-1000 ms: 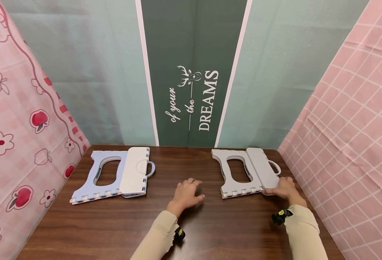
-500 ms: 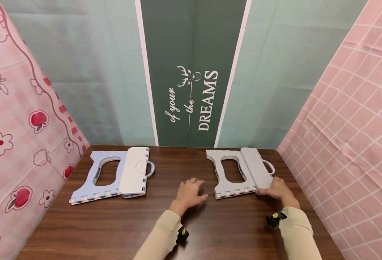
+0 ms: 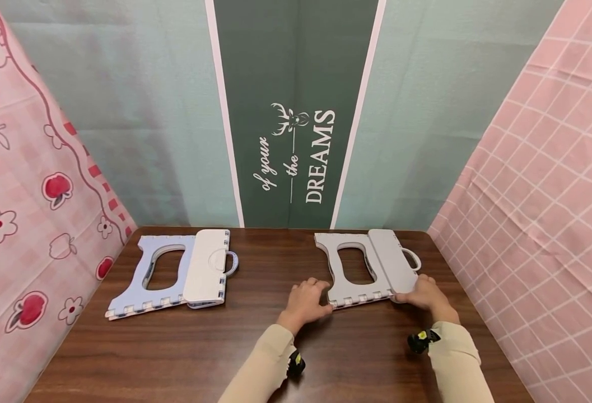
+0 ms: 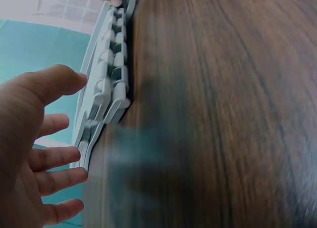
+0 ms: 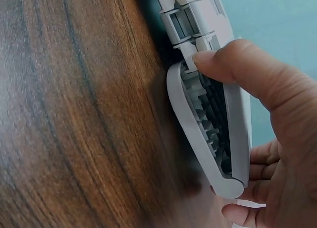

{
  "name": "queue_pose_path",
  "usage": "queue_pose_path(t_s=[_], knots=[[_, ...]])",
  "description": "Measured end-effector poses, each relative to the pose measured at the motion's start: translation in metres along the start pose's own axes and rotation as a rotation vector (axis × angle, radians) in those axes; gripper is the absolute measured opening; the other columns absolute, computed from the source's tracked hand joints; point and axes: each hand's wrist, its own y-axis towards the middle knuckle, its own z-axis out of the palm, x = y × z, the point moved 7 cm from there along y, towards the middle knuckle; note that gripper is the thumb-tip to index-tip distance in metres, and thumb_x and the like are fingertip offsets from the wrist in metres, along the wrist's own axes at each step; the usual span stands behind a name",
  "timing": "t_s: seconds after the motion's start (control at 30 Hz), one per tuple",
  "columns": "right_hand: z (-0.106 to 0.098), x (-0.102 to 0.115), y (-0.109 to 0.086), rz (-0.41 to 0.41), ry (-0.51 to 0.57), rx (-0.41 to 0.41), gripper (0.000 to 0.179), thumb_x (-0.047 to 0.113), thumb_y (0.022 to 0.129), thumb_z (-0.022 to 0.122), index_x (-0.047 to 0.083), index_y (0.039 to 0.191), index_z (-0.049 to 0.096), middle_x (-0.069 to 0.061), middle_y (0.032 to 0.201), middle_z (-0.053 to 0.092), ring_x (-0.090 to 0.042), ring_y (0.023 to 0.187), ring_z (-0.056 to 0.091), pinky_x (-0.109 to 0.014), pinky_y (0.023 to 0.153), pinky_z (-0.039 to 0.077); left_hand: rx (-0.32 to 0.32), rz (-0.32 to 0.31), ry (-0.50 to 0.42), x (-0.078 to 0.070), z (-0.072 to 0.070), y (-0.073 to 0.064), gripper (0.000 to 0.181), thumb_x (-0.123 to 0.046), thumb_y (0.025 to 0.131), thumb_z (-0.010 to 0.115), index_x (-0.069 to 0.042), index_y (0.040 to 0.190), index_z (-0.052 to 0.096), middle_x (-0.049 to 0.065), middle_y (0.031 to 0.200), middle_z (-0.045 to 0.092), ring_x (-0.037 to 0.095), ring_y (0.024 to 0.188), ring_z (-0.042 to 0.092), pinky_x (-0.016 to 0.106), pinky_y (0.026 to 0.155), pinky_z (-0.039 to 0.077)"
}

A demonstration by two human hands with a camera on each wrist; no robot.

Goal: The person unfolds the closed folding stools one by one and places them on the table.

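Observation:
A folded grey step stool (image 3: 394,260) lies flat on the right side of the table, its loop handle (image 3: 413,260) towards the right. My right hand (image 3: 425,294) holds its near right corner. In the right wrist view the thumb (image 5: 218,65) lies on the hinged edge and the fingers (image 5: 260,188) are at the end of the seat panel. My left hand (image 3: 306,302) is at the stool's near left corner, its fingers spread. In the left wrist view the fingertips (image 4: 77,174) come close to the leg end; contact is uncertain.
A second folded stool, blue with a white seat panel (image 3: 207,268), lies on the left of the brown wooden table (image 3: 175,358). A green cloth with printed words (image 3: 296,56) hangs behind. Pink cloths hang at the left (image 3: 28,168) and right (image 3: 542,184).
The grey stool has slid left across the table with my right hand on its corner. My left hand has moved right, up to the stool's left corner. The blue stool stays where it was.

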Motion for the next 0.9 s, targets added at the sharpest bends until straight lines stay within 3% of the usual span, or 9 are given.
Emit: queue_pose_path(t_s=[0.23,0.57,0.9], knots=[[0.002,0.003,0.000,-0.001,-0.005,-0.007,0.104,0.057,0.059,0.077,-0.021,0.112,0.035,-0.033,0.099,0.041,-0.042,0.087,0.052,-0.052,0.076,0.043,-0.003,-0.016,-0.014,-0.005,0.005,0.004,0.054,-0.044,0.075,0.071,-0.017,0.121,0.061,0.005,0.108,0.059,0.024,0.093,0.058,0.039,0.072,0.044],[0.004,0.004,-0.002,0.010,0.000,-0.013,0.106,0.057,0.058,0.078,-0.022,0.112,0.033,-0.034,0.099,0.040,-0.042,0.087,0.051,-0.052,0.076,0.043,0.018,-0.033,-0.153,-0.009,0.016,0.010,0.053,-0.030,0.074,0.074,-0.007,0.120,0.061,0.010,0.107,0.060,0.025,0.092,0.060,0.034,0.072,0.049],[0.004,0.007,-0.003,-0.018,0.004,-0.051,0.101,0.055,0.057,0.079,-0.021,0.108,0.037,-0.032,0.096,0.041,-0.042,0.087,0.049,-0.051,0.077,0.043,0.014,-0.083,-0.168,-0.009,0.020,0.015,0.049,-0.026,0.073,0.080,-0.006,0.115,0.064,0.011,0.104,0.063,0.026,0.093,0.061,0.032,0.075,0.049]])
